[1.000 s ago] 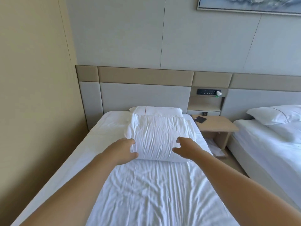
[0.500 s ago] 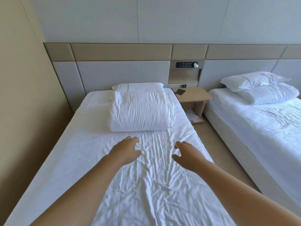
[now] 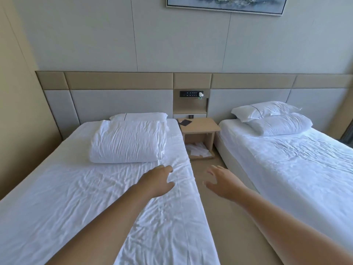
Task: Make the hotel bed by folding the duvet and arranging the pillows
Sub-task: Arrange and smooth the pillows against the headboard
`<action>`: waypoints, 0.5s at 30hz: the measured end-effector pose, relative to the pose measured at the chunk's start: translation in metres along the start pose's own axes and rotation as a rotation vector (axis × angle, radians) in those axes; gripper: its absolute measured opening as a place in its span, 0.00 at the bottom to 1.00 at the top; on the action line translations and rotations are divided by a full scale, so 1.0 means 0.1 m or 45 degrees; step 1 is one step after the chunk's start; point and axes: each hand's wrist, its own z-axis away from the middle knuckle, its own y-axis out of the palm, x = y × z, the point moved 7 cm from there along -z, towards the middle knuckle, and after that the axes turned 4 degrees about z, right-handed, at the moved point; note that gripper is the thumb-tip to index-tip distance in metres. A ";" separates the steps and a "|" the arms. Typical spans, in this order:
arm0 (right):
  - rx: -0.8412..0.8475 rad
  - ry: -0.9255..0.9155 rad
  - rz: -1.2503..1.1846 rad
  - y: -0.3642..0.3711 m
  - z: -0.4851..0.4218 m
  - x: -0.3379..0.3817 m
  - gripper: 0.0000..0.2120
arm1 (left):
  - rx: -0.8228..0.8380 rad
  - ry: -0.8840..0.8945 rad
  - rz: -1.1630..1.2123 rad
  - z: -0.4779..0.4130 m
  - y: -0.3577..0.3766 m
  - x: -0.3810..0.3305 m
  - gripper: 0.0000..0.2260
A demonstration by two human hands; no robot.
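A folded white duvet (image 3: 126,141) lies as a thick bundle at the head of the left bed (image 3: 57,197), leaning against a flat white pillow (image 3: 139,116) by the headboard. My left hand (image 3: 158,180) hovers over the right edge of that bed's wrinkled sheet, fingers loosely spread, holding nothing. My right hand (image 3: 221,181) hangs over the aisle floor between the beds, fingers spread and empty. Both hands are well short of the duvet.
The right bed (image 3: 296,169) carries two stacked pillows (image 3: 275,118) at its head. A wooden nightstand (image 3: 199,127) stands between the beds, a dark card on top and papers on its lower shelf. A beige wall runs along the left bed's far side.
Both hands have let go of the folded duvet and drawn back from it. The view has swung right, so my hands now sit over the left bed's right edge and the aisle.
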 end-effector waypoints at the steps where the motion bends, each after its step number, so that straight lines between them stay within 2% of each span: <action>1: 0.018 0.001 -0.022 -0.07 0.12 -0.28 0.23 | 0.002 -0.016 0.034 -0.01 0.13 -0.27 0.24; 7: 0.127 0.057 -0.047 -0.26 0.55 -1.63 0.27 | 0.078 -0.029 0.056 -0.28 0.77 -1.62 0.22; 15: 0.168 -0.023 -0.057 -0.25 -0.11 -2.56 0.27 | 0.078 -0.086 -0.010 -1.28 1.05 -2.22 0.21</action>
